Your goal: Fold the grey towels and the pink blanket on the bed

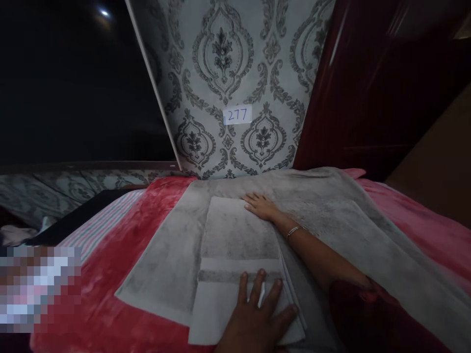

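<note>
A light grey folded towel, with a darker band across its near part, lies lengthwise away from me. My left hand rests on its near end, fingers spread over the pale border. At the far right corner of the towel, my right hand lies flat with its fingers stretched out. A bracelet circles the right wrist. Beneath the folded towel is a larger grey cloth, spread wide to both sides. Layered edges show along the folded towel's right side.
Red plush fabric lies under the grey cloth, with a striped cloth at the left. Patterned wallpaper bears a paper label reading 277. A large dark screen stands left, a glossy dark red panel right.
</note>
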A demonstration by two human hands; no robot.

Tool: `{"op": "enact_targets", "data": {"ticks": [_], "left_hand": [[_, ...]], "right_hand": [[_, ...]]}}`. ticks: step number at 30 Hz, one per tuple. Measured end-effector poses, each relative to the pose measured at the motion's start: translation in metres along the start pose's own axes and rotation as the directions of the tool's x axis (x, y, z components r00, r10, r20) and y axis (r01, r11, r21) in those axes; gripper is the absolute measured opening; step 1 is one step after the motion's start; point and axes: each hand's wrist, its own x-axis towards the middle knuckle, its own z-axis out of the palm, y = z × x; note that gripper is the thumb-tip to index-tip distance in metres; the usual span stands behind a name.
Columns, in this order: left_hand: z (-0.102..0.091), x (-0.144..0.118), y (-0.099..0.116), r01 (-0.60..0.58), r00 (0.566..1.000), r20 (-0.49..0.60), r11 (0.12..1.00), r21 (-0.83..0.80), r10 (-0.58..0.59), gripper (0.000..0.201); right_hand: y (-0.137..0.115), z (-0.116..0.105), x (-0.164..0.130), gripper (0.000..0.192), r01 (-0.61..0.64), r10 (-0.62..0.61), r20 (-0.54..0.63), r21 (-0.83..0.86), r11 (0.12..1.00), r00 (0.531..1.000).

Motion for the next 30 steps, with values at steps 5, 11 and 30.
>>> {"op": "enact_targets", "data": {"ticks": [5,11,30], "left_hand": [[-0.024,0.000,0.013,0.046,0.999,0.030,0.993,-0.109,-0.043,0.079],[-0.067,-0.021,0.025,0.088,0.996,0.003,0.983,-0.163,-0.089,0.079],[-0.012,-0.052,-0.011,0.311,0.942,-0.159,0.947,0.077,-0.296,0.090]], "right_hand": [[-0.011,-0.011,-0.007,0.061,-0.069,0.070,0.012,-0.050,0.996,0.997],[-0.055,-0.031,-0.028,0.060,0.052,-0.056,-0.053,-0.081,0.995,0.997],[-0.076,0.007,0.058,0.065,0.319,-0.322,0.081,0.050,0.947,0.943]]}}
